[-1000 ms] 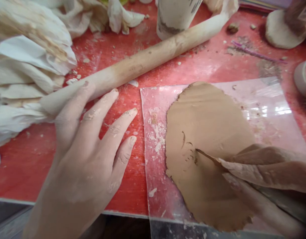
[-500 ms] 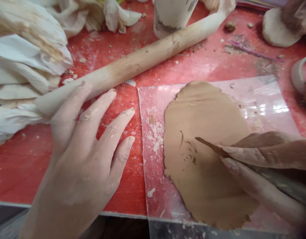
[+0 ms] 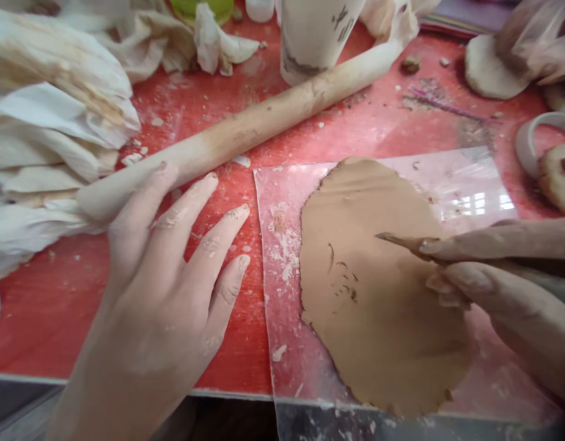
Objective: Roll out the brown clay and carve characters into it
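Observation:
My right hand [image 3: 512, 300] pinches a thin pointed clay modelling tool [image 3: 404, 241]. The tool's tip points left over a flat brown clay slab [image 3: 374, 343] with a ragged edge. Whether the tip touches the clay I cannot tell. A few short curved marks and crumbs show on the slab's left half. Under the slab lies a clear plastic sheet [image 3: 282, 343], smeared with dried clay. My left hand [image 3: 167, 294] rests with spread fingers left of the sheet, holding nothing. Its upper fingertips reach the lower side of a wooden rolling pin [image 3: 246, 128], and contact is unclear.
Crumpled stained cloth [image 3: 57, 122] fills the left of the red table [image 3: 25, 331]. Behind the rolling pin stands a white cup [image 3: 305, 37]. A pale clay disc [image 3: 489, 67], a white ring [image 3: 528, 144] and a purple stick [image 3: 452, 105] lie at upper right. The table's front edge runs below.
My right hand has drawn the tool's tip right and away from the marks on the slab. The left hand keeps its spread pose. The view has shifted slightly.

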`<state>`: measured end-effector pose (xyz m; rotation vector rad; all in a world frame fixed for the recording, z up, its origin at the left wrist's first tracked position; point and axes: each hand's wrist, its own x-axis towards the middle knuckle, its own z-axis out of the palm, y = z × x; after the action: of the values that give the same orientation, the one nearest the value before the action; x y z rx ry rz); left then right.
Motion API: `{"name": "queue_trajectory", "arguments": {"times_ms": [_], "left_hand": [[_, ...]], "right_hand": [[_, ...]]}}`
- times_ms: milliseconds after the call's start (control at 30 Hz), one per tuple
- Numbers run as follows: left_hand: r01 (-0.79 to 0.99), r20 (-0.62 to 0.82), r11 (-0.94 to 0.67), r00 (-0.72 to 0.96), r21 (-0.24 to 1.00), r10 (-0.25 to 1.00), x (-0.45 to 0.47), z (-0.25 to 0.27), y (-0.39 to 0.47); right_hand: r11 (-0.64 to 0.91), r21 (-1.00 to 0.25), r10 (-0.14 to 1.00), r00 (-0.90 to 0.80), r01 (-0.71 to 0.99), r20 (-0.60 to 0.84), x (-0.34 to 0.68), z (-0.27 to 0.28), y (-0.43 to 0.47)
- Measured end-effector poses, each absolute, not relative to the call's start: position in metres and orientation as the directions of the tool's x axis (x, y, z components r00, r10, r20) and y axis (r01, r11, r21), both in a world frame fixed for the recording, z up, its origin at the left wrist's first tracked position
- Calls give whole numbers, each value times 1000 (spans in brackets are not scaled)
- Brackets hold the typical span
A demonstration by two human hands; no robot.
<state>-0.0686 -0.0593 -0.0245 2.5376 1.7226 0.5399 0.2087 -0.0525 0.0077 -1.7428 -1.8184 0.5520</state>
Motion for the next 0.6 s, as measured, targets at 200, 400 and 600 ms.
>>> {"name": "queue_trajectory", "arguments": {"times_ms": [200, 400, 600], "left_hand": [[892, 309, -428, 370, 146, 876, -67, -21, -58], [883, 318, -435, 366, 179, 875, -67, -22, -58], [874, 316, -450, 382, 181, 868, -67, -23, -57]], "right_hand": [[102, -717, 989, 6, 689, 146, 205, 9, -43], [154, -723, 985, -51, 673, 163, 203, 17, -40], [132, -841, 991, -72, 525, 111, 198, 8, -37]]}}
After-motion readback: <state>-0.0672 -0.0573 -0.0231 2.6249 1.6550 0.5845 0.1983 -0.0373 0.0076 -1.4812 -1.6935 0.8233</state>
